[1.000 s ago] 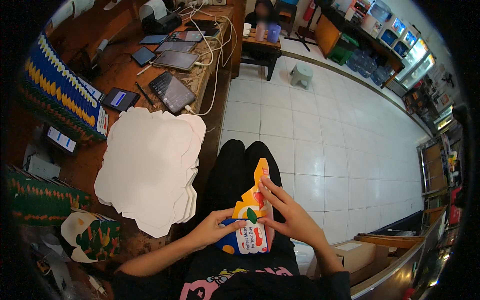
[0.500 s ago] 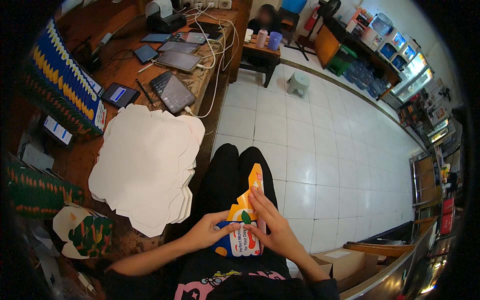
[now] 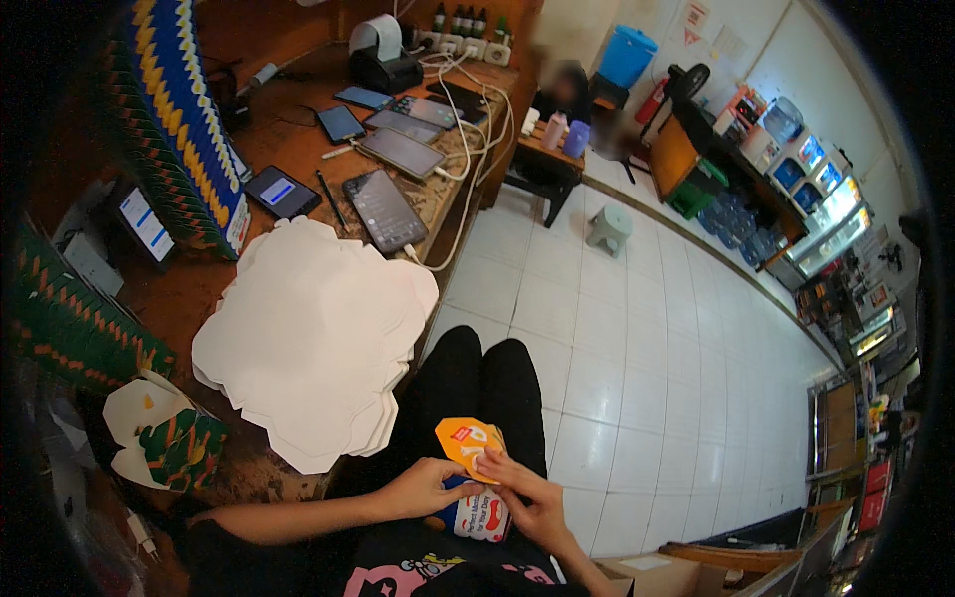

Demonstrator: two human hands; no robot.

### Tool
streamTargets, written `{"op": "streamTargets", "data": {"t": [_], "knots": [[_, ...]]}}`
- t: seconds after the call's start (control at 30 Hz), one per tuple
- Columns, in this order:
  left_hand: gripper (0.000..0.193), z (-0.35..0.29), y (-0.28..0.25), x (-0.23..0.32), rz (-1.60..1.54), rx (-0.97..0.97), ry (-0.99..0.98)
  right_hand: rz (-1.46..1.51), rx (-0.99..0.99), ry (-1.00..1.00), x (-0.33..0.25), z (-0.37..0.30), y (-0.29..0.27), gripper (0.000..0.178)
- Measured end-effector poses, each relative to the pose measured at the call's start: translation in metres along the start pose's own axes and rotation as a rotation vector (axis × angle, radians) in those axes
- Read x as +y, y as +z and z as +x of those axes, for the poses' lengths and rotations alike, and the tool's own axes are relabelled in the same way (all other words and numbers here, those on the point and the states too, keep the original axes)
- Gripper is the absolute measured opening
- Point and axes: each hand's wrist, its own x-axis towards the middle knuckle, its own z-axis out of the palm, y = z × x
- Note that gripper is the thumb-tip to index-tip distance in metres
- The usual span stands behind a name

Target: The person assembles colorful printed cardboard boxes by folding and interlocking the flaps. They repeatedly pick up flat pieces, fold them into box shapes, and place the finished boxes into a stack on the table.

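Observation:
Over my lap I hold a printed paper food carton (image 3: pixel 482 519), blue and white with an orange flap (image 3: pixel 460 436) at its top. My left hand (image 3: pixel 423 488) grips the carton's left upper edge, thumb on the front and fingers partly hidden. My right hand (image 3: pixel 529 499) is closed on the right side, its fingers lying over the folded orange flap. To the left, at the edge of the wooden desk, lies a thick stack of white die-cut carton blanks (image 3: pixel 313 343). Beside that stack stands an open carton (image 3: pixel 182 453) with a green and orange pattern.
Nested cartons stand in a tall blue-yellow stack (image 3: pixel 179 109) and a green stack (image 3: pixel 85 313) at the left. Phones (image 3: pixel 386 209) on white cables and a small printer (image 3: pixel 383 62) occupy the desk. A stool (image 3: pixel 609 229) stands on the tiled floor; a person (image 3: pixel 567 92) sits beyond.
The orange flap, which stuck up tall and pointed away, is now folded over toward me. My right hand has come down with it. The head view has shifted, so the room sits lower.

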Motion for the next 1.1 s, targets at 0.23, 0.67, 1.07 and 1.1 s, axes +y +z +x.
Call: {"op": "streamTargets", "data": {"t": [0.23,0.67,1.07,1.1], "knots": [[0.038,0.006,-0.002,-0.01,-0.288,0.041,0.182,-0.094,-0.035,0.045,0.003,0.008,-0.014,0.047],[0.046,0.007,-0.006,-0.01,-0.271,-0.179,0.074,0.005,0.115,0.218,0.009,-0.02,0.006,0.023],[0.036,0.0,-0.009,0.003,-0.29,-0.02,0.118,0.69,0.394,0.414,0.013,-0.014,-0.003,0.023],[0.035,0.001,-0.009,0.002,-0.217,0.014,0.129,0.749,0.412,0.426,0.013,-0.011,-0.001,0.024]]}}
